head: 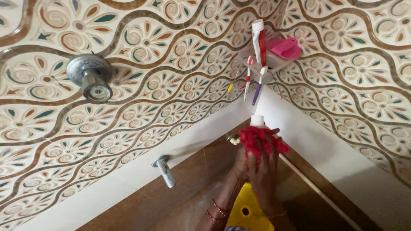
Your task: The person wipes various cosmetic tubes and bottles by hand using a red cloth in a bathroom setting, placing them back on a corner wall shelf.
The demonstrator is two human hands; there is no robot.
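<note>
1. Landmark = the corner shelf (274,60) up where the two patterned tile walls meet. All positions below are relative to it.
2. Your right hand (264,171) is directly below the shelf, fingers curled shut around a bunched red cloth (262,142). The cloth is pressed against a white bottle (257,121) sitting just under the shelf in the corner.
3. Your left hand (240,164) is mostly hidden behind the right one and the cloth. Can't tell if it's gripping the bottle or just bracing; bangles show at the wrist lower down.
4. Handling, as a judgement: the cloth is soft, light and floppy, prob damp, so it'll bunch and slip. Keep it wadded in the palm, not pinched by an edge. The bottle looks like light plastic, slick if wet (only the top shows, so fill level is unknown). Take it round the body, not by the cap.
5. On the shelf: red-white tube (259,38) upright, pink soap dish (286,48) beside it, toothbrushes (250,79) hanging from its front edge.
6. Well left of the shelf: round chrome wall fitting (92,77). Below-left: chrome tap lever (165,169).
7. Straight below your hands: yellow plastic item (248,211) w/ a hole in it, kind unclear.
</note>
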